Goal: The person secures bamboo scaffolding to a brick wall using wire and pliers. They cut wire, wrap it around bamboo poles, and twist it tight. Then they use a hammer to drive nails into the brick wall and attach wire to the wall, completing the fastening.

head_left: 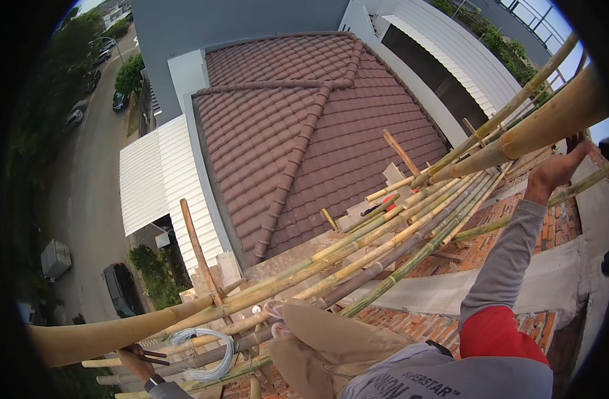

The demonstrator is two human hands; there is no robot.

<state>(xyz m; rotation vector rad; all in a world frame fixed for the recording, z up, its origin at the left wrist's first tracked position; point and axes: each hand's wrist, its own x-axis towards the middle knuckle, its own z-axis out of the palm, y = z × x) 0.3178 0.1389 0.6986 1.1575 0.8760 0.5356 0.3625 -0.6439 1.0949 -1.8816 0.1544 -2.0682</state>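
At the lower left, my left hand (135, 364) is closed around a pair of dark-handled pincers (155, 357); their jaws do not show. That hand is beside a thick bamboo pole (112, 332) and near a coil of pale wire (221, 359) lying over thinner bamboo poles (205, 359). My right arm stretches to the upper right, where my right hand (558, 174) grips at a thick upright bamboo pole (550, 123), its fingers partly hidden behind it. Something dark shows by those fingers, too small to name. My sandalled feet (276, 319) rest on the bundled poles.
Bamboo poles (384, 249) run across as a narrow platform beside a brick wall (517, 326) with concrete beams (510, 282). Wooden stakes (199, 246) stick up. Far below lie a brown tiled roof (358, 146), a white metal roof (161, 176) and a road (95, 199) with cars.
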